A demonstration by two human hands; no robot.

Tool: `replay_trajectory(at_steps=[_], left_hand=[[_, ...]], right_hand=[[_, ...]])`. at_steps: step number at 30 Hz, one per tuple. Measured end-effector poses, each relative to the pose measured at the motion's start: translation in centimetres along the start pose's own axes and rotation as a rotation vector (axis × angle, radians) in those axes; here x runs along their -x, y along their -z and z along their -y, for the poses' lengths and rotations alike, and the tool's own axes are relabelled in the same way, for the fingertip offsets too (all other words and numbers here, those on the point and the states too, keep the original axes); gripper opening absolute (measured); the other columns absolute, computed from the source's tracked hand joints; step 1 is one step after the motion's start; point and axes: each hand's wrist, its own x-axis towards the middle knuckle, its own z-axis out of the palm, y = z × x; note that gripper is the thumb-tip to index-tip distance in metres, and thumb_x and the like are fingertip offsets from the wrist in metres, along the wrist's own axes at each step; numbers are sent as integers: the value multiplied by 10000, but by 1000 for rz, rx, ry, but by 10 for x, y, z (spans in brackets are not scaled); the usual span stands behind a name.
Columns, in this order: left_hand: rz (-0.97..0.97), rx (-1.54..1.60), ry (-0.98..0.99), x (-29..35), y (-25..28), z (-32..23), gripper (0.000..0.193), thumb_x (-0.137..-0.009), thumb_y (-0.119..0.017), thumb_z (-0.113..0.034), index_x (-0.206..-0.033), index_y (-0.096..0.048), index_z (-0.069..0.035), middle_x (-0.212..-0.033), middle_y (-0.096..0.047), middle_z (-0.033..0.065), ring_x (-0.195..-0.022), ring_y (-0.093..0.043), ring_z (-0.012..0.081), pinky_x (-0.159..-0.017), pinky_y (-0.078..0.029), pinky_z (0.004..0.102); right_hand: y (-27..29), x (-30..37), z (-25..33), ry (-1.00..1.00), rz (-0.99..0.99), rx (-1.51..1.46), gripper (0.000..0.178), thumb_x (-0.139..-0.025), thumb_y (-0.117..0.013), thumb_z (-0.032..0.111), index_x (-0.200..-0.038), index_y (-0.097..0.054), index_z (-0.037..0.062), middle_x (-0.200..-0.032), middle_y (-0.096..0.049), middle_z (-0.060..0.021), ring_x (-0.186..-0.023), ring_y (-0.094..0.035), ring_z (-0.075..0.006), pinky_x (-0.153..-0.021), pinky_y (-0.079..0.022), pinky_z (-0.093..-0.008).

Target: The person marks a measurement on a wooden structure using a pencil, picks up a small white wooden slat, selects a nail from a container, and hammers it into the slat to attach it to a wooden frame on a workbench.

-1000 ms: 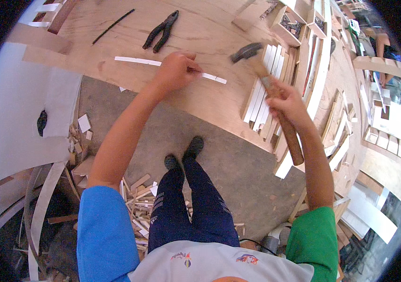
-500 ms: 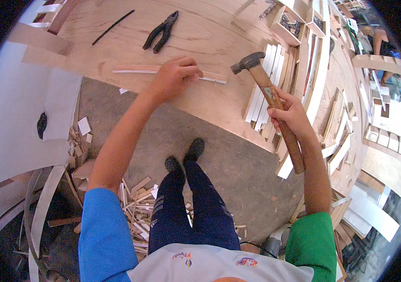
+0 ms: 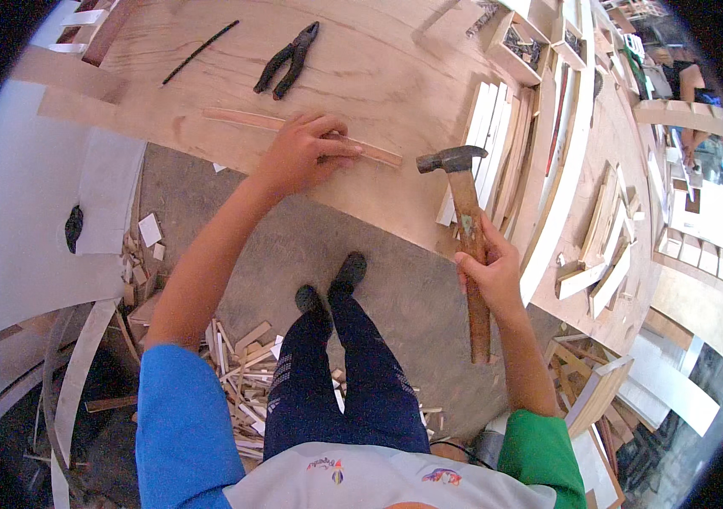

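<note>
A claw hammer [image 3: 473, 220] with a dark metal head and worn wooden handle is gripped mid-handle by my right hand [image 3: 493, 270]. Its head is raised near the right end of a thin wooden strip [image 3: 380, 154]. My left hand [image 3: 306, 154] is closed over the middle of that strip, near the workbench's front edge, fingers bent together. Whether a small nail is also pinched there cannot be seen. Farther back on the bench lie black-handled pliers [image 3: 287, 61] and a thin dark rod [image 3: 200, 54].
Stacked white and wood strips [image 3: 497, 140] lie right of the hammer, below a wooden box of dark small pieces [image 3: 514, 44]. Framed wooden pieces [image 3: 603, 237] sit farther right. Offcuts [image 3: 242, 373] cover the floor by my legs. Another person [image 3: 690, 93] shows at far right.
My right hand has brought the hammer left and nearer to me, its handle now more upright. The strip has turned, hiding its white side, while my left hand has moved slightly left and nearer.
</note>
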Motion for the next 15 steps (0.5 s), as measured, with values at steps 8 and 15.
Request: replay_trajectory(at_steps=[8, 15], left_hand=[[-73, -143, -29, 9, -11, -13, 234, -769, -702, -237, -999, -741, -249, -932, -610, 13, -894, -589, 210, -764, -476, 345], [1, -94, -6, 9, -12, -9, 272, -804, -687, -226, -1071, -723, -263, -915, -598, 67, -853, -593, 268, -762, -497, 379]], right_hand=[[-16, 10, -27, 176, -68, 336, 728, -749, -695, 40, -1421, -417, 60, -973, -684, -169, -708, -646, -188, -685, -523, -317], [-29, 14, -9, 377, -95, 499, 734, -746, -680, 50, -1429, -416, 101, -862, -651, -215, -717, -664, -280, -669, -510, -346]])
